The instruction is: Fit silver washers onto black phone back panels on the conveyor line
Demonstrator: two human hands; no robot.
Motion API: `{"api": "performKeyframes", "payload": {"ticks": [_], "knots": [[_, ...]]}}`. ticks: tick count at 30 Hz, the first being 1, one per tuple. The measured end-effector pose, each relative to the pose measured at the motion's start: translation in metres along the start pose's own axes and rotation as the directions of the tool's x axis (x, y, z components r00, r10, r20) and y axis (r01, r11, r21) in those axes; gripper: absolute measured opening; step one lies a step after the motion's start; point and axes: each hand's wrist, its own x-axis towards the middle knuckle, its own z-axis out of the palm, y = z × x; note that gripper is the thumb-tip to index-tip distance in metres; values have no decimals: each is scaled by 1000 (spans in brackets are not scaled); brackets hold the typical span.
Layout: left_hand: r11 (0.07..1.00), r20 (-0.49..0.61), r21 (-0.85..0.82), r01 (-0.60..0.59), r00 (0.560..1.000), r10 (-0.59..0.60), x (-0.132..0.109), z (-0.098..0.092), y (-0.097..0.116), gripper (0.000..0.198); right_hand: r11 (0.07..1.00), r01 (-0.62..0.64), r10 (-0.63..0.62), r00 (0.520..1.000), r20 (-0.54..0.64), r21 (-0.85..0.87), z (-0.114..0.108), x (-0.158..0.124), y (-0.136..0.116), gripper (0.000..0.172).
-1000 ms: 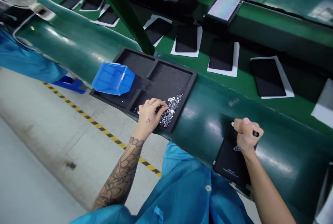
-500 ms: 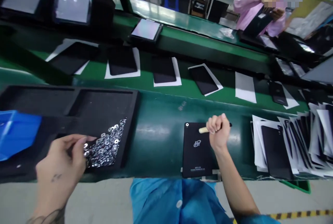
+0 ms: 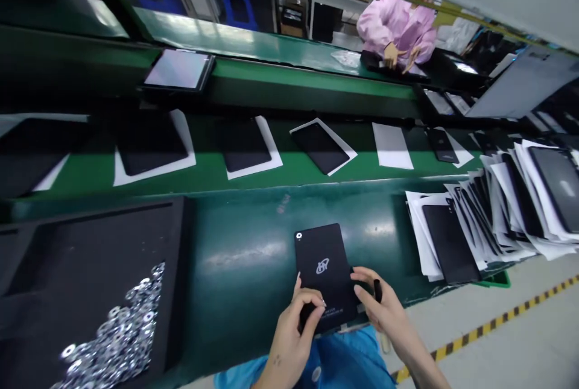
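A black tablet (image 3: 335,292) with a silver logo lies back up at the bench's front edge, a small silver ring (image 3: 299,236) near its upper left corner. My left hand (image 3: 294,325) is over its lower left side, thumb and forefinger pinched; a shiny speck shows at the tips, too small to name. My right hand (image 3: 380,301) has its thumb and forefinger at the tablet's right edge. Tucked in that palm is a slim stick tool with a black end (image 3: 377,290) and pale handle. Loose metal rings (image 3: 120,335) are heaped in the black tray (image 3: 174,292) to the left.
Stacked tablets and white sheets (image 3: 493,214) lean at the right. Behind the bench, a green conveyor (image 3: 289,172) carries several tablets on white sheets. A person in pink (image 3: 398,30) works across the line. A pale panel (image 3: 525,84) juts in at upper right.
My left hand has moved right from the ring heap to the tablet. My right hand has come down to the tablet's edge, the tool now tucked in its palm. The view has shifted.
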Motion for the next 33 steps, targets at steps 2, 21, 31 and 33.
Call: {"api": "performKeyframes", "payload": {"ticks": [2,21,31,33], "knots": [[1000,37,-29,4,999,-3,5,-7,-2,31,997,-56,55,998,9,47,8,8,-5,37],[928,-587,369,49,787,192,-8,-104,-26,33,644,-13,-459,794,-399,-765,-204,251,-250,52],[897,-396,436,-70,880,261,-4,-113,-34,22,325,203,-408,911,57,-924,-49,342,-198,44],[900,-405,428,-88,871,278,-3,-111,-34,22,336,190,-376,925,54,-922,-35,349,-199,39]]}}
